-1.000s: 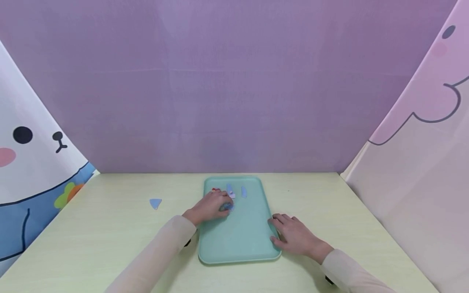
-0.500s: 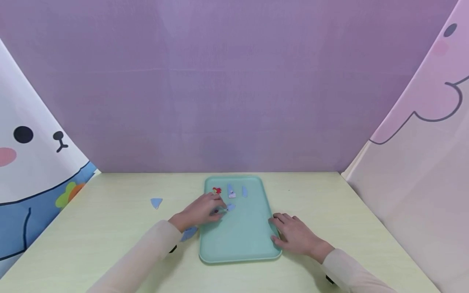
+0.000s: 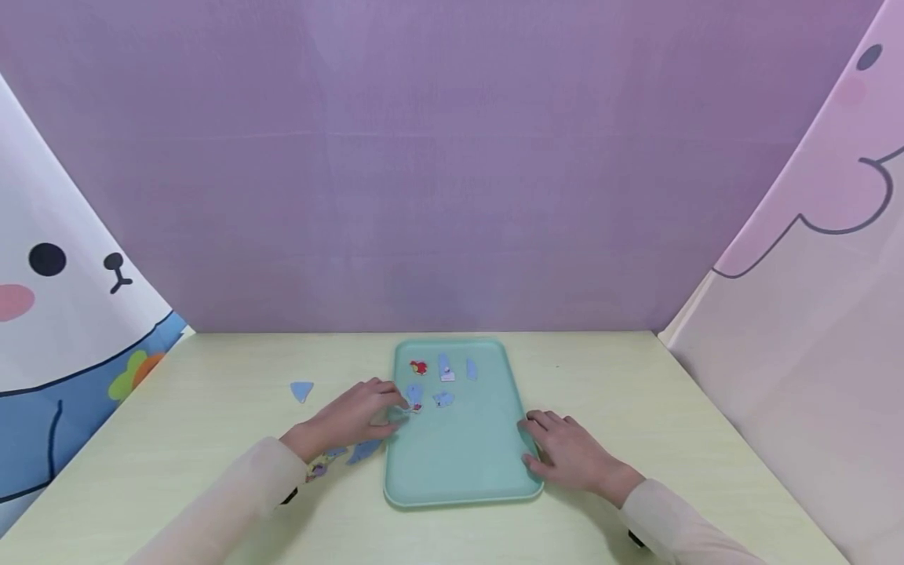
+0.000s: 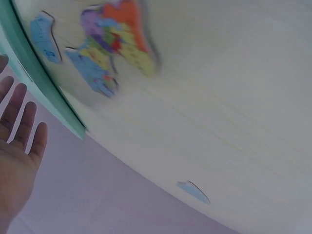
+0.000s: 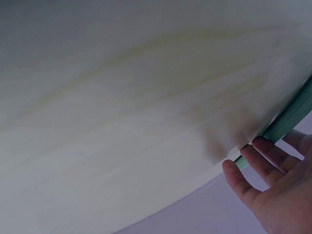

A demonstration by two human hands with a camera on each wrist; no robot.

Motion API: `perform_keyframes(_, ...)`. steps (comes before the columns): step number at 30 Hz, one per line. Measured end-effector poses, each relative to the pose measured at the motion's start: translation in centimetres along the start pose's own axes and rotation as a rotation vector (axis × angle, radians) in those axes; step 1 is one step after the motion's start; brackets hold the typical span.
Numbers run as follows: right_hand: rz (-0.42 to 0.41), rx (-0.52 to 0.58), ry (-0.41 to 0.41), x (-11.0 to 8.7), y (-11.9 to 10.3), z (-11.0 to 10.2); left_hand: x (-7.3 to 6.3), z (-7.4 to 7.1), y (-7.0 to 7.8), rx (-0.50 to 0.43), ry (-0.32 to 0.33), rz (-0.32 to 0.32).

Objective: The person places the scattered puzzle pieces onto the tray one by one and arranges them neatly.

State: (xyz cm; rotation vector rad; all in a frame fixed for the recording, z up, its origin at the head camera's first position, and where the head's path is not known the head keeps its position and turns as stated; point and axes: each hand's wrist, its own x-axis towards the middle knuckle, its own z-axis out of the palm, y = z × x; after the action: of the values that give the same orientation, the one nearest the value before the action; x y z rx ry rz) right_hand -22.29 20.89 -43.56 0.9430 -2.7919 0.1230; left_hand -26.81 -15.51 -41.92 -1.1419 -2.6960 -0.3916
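Note:
A mint-green tray [image 3: 462, 471] lies on the table with several flat puzzle pieces near its far end. One is red [image 3: 419, 367]; the others are mostly pale blue. My left hand [image 3: 356, 412] hovers over the tray's left rim, its fingers extended and holding nothing. Just past its fingertips lies a blue puzzle piece [image 3: 414, 392] with a bit of red at its near end, and a smaller blue piece [image 3: 443, 399] lies to its right. My right hand [image 3: 565, 451] rests against the tray's right rim, its fingertips at the edge.
Left of the tray, partly under my left wrist, lie a blue piece [image 3: 363, 451] and multicoloured map-like pieces [image 4: 119, 34]. A lone blue piece [image 3: 301, 391] sits farther left on the pale table [image 3: 636, 392]. A purple backdrop [image 3: 452, 173] rises behind the table.
My left hand has drawn back leftward from over the tray, leaving a blue piece near the left rim. Pieces formerly under my left arm now show. My right hand has stayed still.

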Motion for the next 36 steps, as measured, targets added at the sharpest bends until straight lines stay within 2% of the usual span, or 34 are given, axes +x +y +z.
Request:
perform_keyframes(6, 0.01, 0.016, -0.013, 0.1, -0.1, -0.1, -1.6, -0.9, -0.4, 0.013, -0.001, -0.006)
perform_keyframes(19, 0.026, 0.011, -0.031, 0.0, 0.1, 0.0, -4.4, -2.1, -0.7, 0.001, -0.069, 0.017)
perform_keyframes(27, 0.016, 0.011, -0.021, 0.0, 0.1, 0.1, -5.2, -1.8, -0.9, -0.007, -0.087, 0.062)
perform_keyframes(36, 0.015, 0.011, -0.025, 0.1, 0.2, 0.1, -5.7, -1.6, -1.2, -0.012, -0.107, 0.053)
